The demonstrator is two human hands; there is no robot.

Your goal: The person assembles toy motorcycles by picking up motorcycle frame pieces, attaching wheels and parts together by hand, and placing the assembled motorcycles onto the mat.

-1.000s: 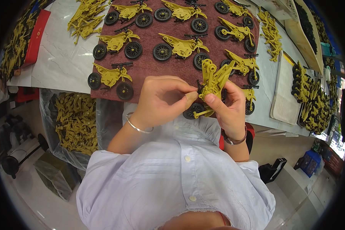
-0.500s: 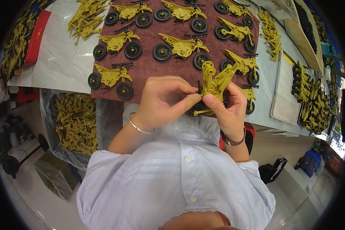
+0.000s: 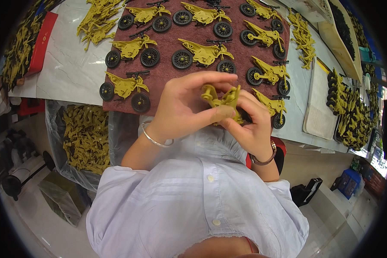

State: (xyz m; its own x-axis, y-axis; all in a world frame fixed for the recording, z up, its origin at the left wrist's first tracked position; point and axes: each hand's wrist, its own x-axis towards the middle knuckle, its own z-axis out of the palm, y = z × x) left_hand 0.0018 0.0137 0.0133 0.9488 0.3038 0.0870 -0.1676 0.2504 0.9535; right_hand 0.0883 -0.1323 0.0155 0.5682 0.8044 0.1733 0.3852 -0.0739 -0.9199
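Note:
Between my two hands is a yellow-green plastic toy motorcycle (image 3: 224, 101), held tilted above the near edge of a maroon towel (image 3: 163, 84). My left hand (image 3: 180, 105) curls round it from the left, thumb pressed along its near side and fingers arched over the far side. From the right, my right hand (image 3: 254, 122) grips its lower part with thumb and bent fingers. The fingers hide much of the toy, including most of its wheels. Beyond my hands stand several toy motorcycles (image 3: 204, 53) with black wheels and handlebars, lying in rows on the towel.
Heaps of yellow-green parts lie at the far left (image 3: 99, 21) and right (image 3: 303, 38) of the table. A plastic-lined bin (image 3: 86, 137) full of such parts stands below the table at left. A red box (image 3: 42, 43), a pale tray (image 3: 320, 107) and more black-wheeled toys (image 3: 352, 116) flank the work area.
The held toy motorcycle has turned and tipped, its raised end now lower and further left. My left hand has opened wider and wrapped over it; my right hand has shifted slightly down.

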